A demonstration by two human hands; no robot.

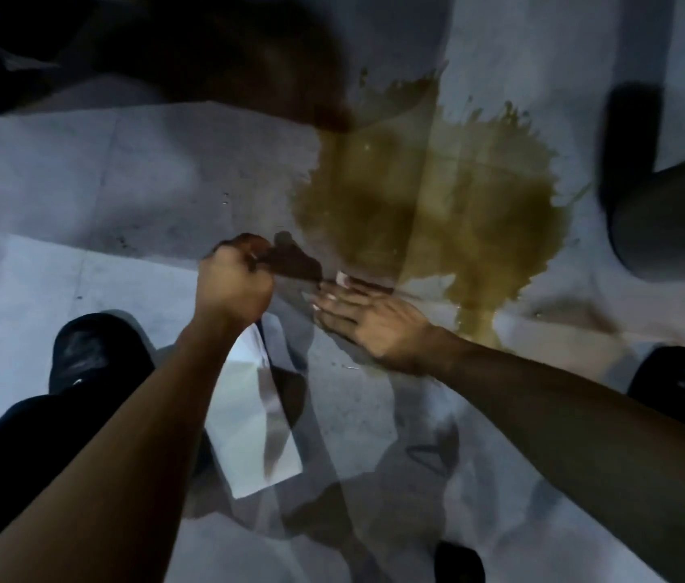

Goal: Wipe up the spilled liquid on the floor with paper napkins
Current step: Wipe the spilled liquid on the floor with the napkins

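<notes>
Hands meet at the lower edge of the spill, ready to wipe.

The left hand [233, 284] has a closed grip on a white napkin [254, 418] hanging below; the right hand [374, 326] lies flat and open, fingertips holding a small piece by the brown spill [437, 204] on the floor [80, 195], center right of the frame.

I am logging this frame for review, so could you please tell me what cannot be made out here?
- Head view: what the left hand clenches; its fist hides it.
- Right hand fingertips: motion-blurred at the spill edge.
- White paper: partly behind the left forearm.
- Top left: deep shadow.

Dim indoor room, grey tiled floor [80, 170].
</notes>
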